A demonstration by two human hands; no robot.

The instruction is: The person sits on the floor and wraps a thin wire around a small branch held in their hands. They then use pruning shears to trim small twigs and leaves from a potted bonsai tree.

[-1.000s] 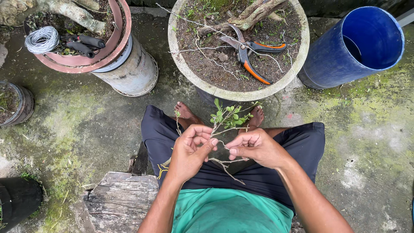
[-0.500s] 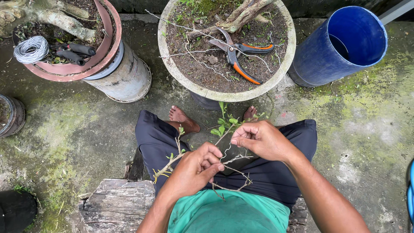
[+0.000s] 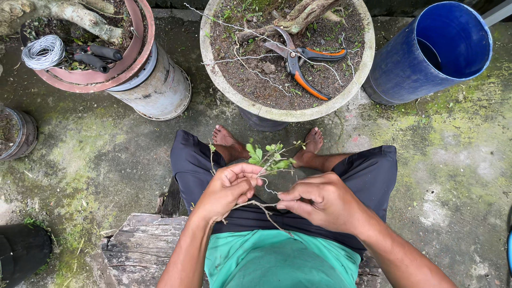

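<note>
I sit on a wooden block (image 3: pixel 138 250) with my bare feet by a grey stone pot. My left hand (image 3: pixel 226 189) grips a thin woody twig (image 3: pixel 261 205) that carries small green leaves (image 3: pixel 266 157) at its far end. Just to the right, my right hand (image 3: pixel 320 200) pinches the twig's bare stem between thumb and fingers. Both hands sit close together over my lap, above dark shorts and a green shirt.
The grey pot (image 3: pixel 357 85) holds soil, a trunk and orange-handled pruning shears (image 3: pixel 304 66). A blue bucket (image 3: pixel 437 53) stands at the right. At the left, a pink-rimmed pot (image 3: pixel 144 58) holds a wire coil (image 3: pixel 42 52) and dark-handled tools (image 3: pixel 96 56). The concrete floor is mossy.
The hands have shifted on the twig: the left hand rose to grip nearer the leaves, the right hand dropped lower onto the bare stem. The view also moved slightly.
</note>
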